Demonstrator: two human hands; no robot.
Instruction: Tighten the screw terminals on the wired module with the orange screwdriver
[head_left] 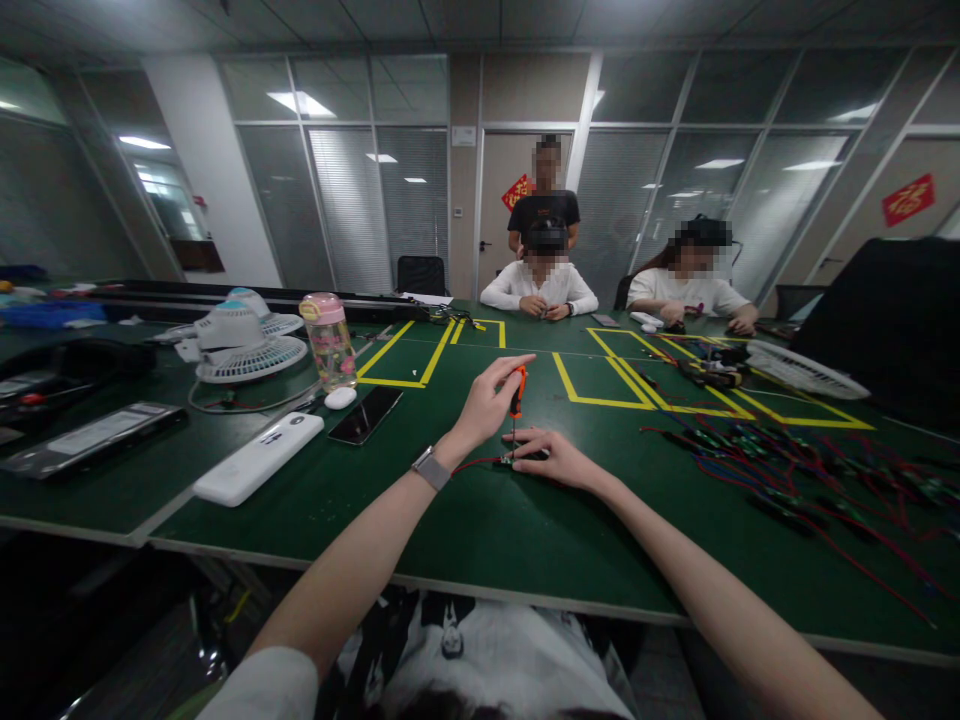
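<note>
My left hand, with a watch on its wrist, grips the handle of an orange and black screwdriver. The screwdriver stands upright, its thin shaft pointing down at a small green circuit board on the table. Red wire runs from the board to the left. My right hand rests low beside the board, its thumb and fingers closed around the board's right end. The exact contact of the screwdriver tip is too small to make out.
On the green table to the left are a white power bank, a phone, a bottle and a fan. Many wired boards lie right. Several people are across the table.
</note>
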